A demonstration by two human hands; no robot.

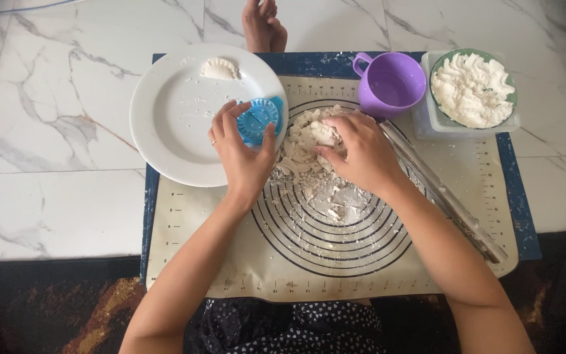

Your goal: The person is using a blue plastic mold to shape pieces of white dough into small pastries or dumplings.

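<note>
Near edge of beige silicone pastry mat with black rings (pixel 335 262): bare. Mat centre: my right hand (pixel 360 152) curled, pinching pile of white dough scraps (pixel 309 164); better gather loose bits inward, press firmly. My left hand (pixel 240 152) clasps blue round plastic dumpling press (pixel 259 118) over rim of white round plate (pixel 165 118); keep level. Far rim: one crimped dumpling (pixel 219 67).

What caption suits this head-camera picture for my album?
Left hand holds a blue dumpling press while right hand gathers dough scraps on a baking mat.
</note>
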